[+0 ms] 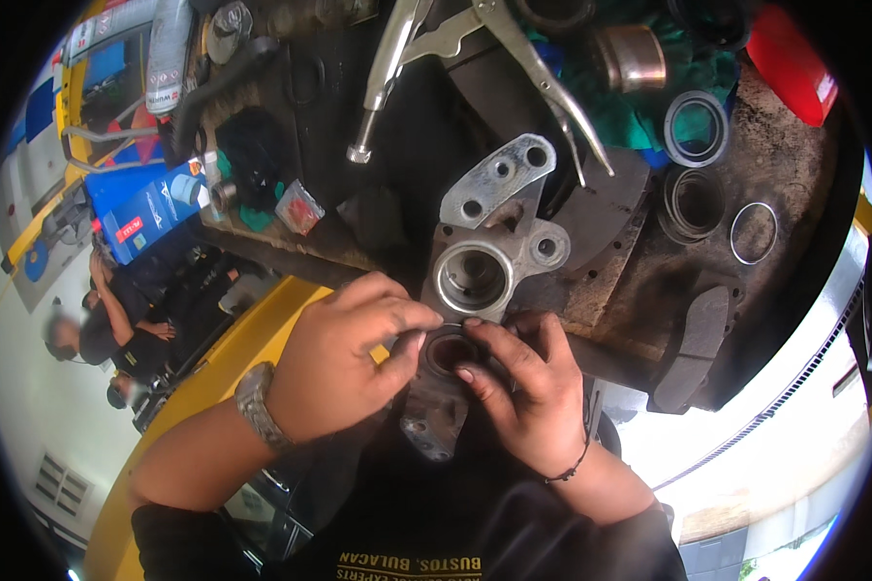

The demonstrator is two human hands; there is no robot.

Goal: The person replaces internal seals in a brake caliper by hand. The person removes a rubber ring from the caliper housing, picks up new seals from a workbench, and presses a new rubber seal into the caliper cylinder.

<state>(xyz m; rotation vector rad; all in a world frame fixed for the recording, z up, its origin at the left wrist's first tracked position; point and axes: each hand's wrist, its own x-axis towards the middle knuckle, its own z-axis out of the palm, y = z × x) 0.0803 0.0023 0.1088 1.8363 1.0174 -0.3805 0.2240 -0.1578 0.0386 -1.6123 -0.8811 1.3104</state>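
A grey metal brake caliper point(494, 237) with two round bores lies before me, its lower end close to my body. The upper bore point(473, 279) has a bright rim; the lower bore point(446, 354) is darker and partly covered by my fingers. My left hand point(344, 353) comes from the left, thumb and forefinger pinched at the lower bore's upper left edge. Whatever they pinch is too small to make out. Across the same bore, my right hand point(538, 392) has its index fingertip and thumb on the rim, the other fingers curled against the casting.
Locking pliers point(388, 87) lie beyond the caliper. On the bench's right are a metal piston point(633, 58), seal rings point(696, 129), a thin ring point(754, 233) and a brake pad point(693, 351). A blue box point(150, 218) stands left; people point(116, 310) are farther off.
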